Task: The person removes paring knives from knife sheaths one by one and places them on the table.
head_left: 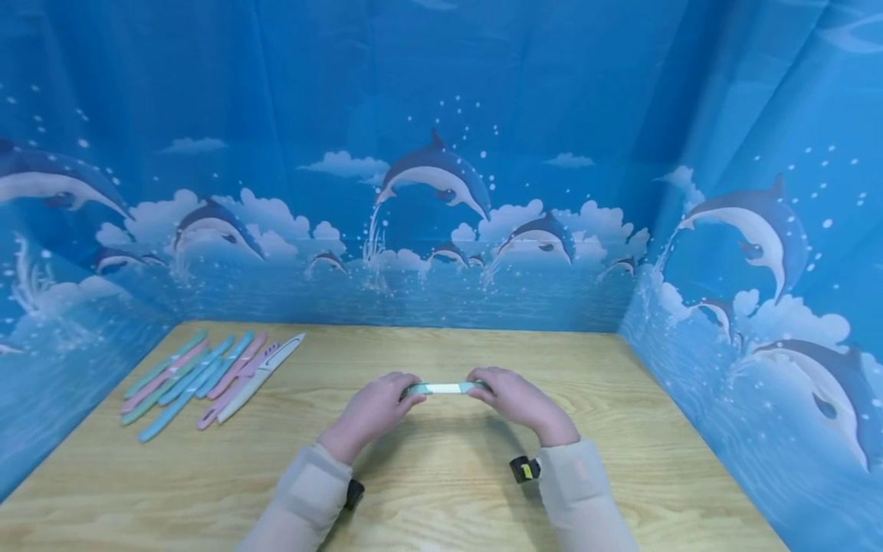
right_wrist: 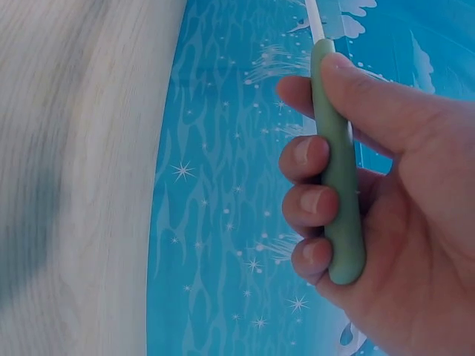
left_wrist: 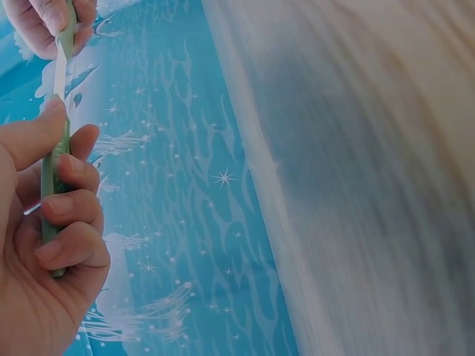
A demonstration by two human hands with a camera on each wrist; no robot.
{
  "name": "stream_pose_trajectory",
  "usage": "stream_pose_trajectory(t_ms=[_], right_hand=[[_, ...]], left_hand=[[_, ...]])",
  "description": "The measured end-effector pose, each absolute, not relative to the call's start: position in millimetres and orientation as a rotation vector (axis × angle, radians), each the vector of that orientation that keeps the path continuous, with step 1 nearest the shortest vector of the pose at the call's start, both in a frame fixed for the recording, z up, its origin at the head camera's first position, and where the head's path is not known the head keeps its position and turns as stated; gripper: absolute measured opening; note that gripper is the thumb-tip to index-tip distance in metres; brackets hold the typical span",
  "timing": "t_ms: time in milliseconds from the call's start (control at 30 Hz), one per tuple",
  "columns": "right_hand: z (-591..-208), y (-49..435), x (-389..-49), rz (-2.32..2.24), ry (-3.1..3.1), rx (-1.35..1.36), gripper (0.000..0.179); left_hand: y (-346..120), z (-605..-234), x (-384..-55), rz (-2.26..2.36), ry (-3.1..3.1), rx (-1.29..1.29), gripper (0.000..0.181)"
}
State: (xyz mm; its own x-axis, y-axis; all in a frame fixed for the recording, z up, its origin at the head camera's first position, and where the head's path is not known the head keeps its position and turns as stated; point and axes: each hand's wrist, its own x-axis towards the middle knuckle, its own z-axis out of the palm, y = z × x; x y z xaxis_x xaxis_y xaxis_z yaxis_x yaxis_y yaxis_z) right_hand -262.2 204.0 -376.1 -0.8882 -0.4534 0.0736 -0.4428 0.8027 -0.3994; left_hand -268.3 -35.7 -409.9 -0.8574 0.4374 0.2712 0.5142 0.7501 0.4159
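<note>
Out in front, over the middle of the table, both hands hold a small knife crosswise. My right hand (head_left: 519, 399) grips its green handle (right_wrist: 341, 178), fingers curled round it and thumb along the side near the blade. The curled fingers and thumb of my left hand (head_left: 375, 405) hold a green sheath (left_wrist: 49, 178) at the other end. Between the two green parts a stretch of pale blade (head_left: 443, 389) shows. The rest of the blade is hidden.
Several knives (head_left: 200, 374) in green, pink and blue lie slanted and overlapping on the left of the wooden table (head_left: 428, 491). A pale-green knife (head_left: 258, 379) is the rightmost of them. Blue dolphin-print curtains (head_left: 441, 299) stand behind and at both sides.
</note>
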Motion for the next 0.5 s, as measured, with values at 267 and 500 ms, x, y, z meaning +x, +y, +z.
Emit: stream_pose_trajectory(t_ms=[267,500], right_hand=[[-377.0,206.5,-262.6,-0.662,2.960,-0.751,0.017],[-372.7,219.8,-262.1,-0.716,2.972,-0.693,0.024]], left_hand=[[-36.9,-408.1,-268.3,-0.722,-2.794,-0.765,0.022],[-43.4,-406.2,-271.4,-0.767,-2.823,-0.655,0.029]])
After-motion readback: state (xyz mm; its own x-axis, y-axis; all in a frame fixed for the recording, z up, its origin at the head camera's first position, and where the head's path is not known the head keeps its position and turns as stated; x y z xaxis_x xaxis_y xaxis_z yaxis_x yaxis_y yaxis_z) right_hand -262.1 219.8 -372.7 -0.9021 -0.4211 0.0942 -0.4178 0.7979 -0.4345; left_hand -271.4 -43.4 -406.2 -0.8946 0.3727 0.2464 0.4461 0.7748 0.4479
